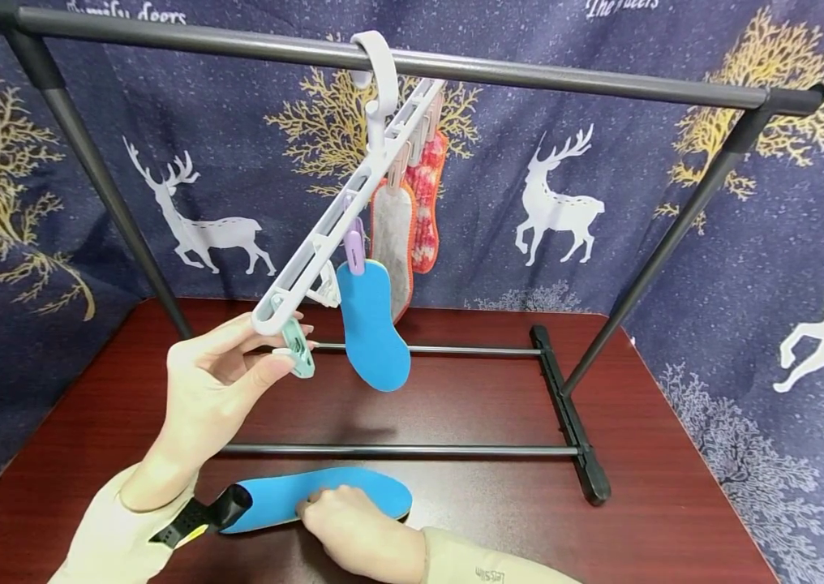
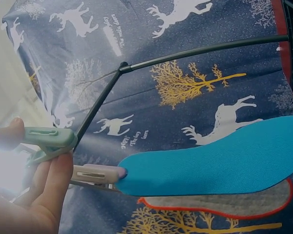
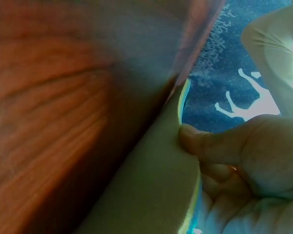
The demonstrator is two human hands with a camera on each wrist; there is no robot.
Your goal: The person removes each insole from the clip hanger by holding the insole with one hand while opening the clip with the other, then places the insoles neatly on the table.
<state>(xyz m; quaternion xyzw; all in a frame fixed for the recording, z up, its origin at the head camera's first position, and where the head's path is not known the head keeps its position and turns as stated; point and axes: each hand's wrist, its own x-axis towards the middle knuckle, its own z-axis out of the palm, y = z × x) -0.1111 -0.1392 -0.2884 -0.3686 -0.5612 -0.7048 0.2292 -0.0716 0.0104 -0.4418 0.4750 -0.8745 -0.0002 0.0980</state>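
My left hand point(image 1: 211, 397) pinches a mint-green clothespin point(image 1: 298, 349) between thumb and fingers. That clothespin hangs at the near end of a white clip hanger point(image 1: 332, 231). Down by the table my right hand point(image 1: 354, 526) grips a blue insole point(image 1: 273, 493) at its edge. In the right wrist view, the thumb presses on the insole's pale underside point(image 3: 151, 180). Just past my left hand, a second blue insole point(image 1: 375, 332) hangs from a purple clothespin point(image 1: 355, 250). Farther along hang a grey insole point(image 1: 392, 235) with orange edging and a red patterned insole point(image 1: 425, 203).
The hanger hooks over the top bar point(image 1: 529, 75) of a black rack. Its lower rails point(image 1: 412, 450) and a foot point(image 1: 571, 414) rest on the red-brown table point(image 1: 675, 519). Behind stands a dark blue cloth point(image 1: 470, 243) with white deer and golden trees.
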